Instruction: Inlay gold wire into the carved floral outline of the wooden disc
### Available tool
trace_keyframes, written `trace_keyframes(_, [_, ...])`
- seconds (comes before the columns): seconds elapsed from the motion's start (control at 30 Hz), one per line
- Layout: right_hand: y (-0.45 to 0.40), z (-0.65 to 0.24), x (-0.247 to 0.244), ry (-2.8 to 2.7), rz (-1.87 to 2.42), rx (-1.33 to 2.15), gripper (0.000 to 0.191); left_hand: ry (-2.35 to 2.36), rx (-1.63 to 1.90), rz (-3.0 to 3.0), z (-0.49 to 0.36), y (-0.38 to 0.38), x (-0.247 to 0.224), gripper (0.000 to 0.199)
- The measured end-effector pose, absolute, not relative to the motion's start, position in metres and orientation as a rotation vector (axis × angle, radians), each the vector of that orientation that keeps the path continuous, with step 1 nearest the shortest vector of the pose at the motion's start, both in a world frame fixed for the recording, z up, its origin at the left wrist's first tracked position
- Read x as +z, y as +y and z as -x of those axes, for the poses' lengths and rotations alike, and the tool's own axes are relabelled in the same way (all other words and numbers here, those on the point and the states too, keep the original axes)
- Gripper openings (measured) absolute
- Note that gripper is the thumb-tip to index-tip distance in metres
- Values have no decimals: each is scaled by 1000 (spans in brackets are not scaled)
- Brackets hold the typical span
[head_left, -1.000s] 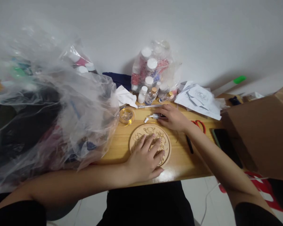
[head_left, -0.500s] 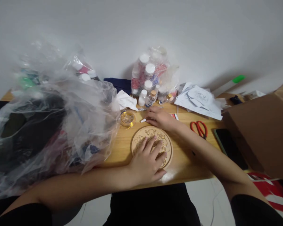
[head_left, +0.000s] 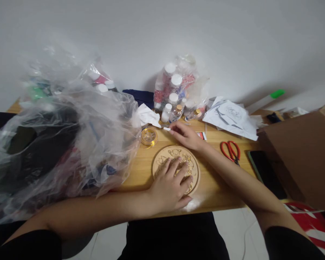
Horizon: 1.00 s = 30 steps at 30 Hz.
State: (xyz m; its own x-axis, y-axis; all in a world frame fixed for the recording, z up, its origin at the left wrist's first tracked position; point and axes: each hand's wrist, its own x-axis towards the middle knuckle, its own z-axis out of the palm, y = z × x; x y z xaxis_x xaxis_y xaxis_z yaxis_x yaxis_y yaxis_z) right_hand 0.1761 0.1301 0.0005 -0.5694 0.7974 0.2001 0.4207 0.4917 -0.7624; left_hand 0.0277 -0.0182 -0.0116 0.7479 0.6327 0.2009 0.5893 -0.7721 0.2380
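Note:
A round wooden board (head_left: 157, 163) lies near the table's front edge, with a raised rim and gold wire outlines of flowers or figures on it. My left hand (head_left: 171, 183) rests flat on this board, fingers spread, covering its lower left part. Just beyond the board, my right hand (head_left: 184, 134) pinches a small white cylindrical piece (head_left: 167, 129) between thumb and fingertips; whether it is a cap or a nozzle I cannot tell. A spool of gold wire (head_left: 148, 136) lies left of that hand. Partly hidden behind the right wrist is a small red and white packet (head_left: 202, 135).
Red-handled pliers (head_left: 230, 151), a phone (head_left: 266, 174) and a cardboard box (head_left: 300, 155) are on the right. Small bottles (head_left: 166, 112), bagged jars (head_left: 176, 80), crumpled tissue (head_left: 148, 115) and printed papers (head_left: 231, 117) stand along the wall. Large plastic bags (head_left: 97, 133) fill the left.
My right hand has lifted slightly, and the white piece has swung from pointing down to nearly level. The left hand stays on the board. The view has shifted a little.

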Motion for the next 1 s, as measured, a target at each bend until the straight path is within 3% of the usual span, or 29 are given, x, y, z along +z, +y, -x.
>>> trace_keyframes(0.43, [136,-188,24,-1589,998,1166,16,973,436,-2779,-27,-18,-12,52])
trace_keyframes(0.7, [138,-197,26,-2587,1265,378,17,976,454,-2789,-27,-18,-12,51])
trace_keyframes(0.83, [135,-210,23,-2619,1320,313,29,985,493,-2805,-27,-19,-13,50])
trace_keyframes(1.0, [134,-254,28,-2613,1444,186,30,984,546,-2829,-27,-18,-12,50])
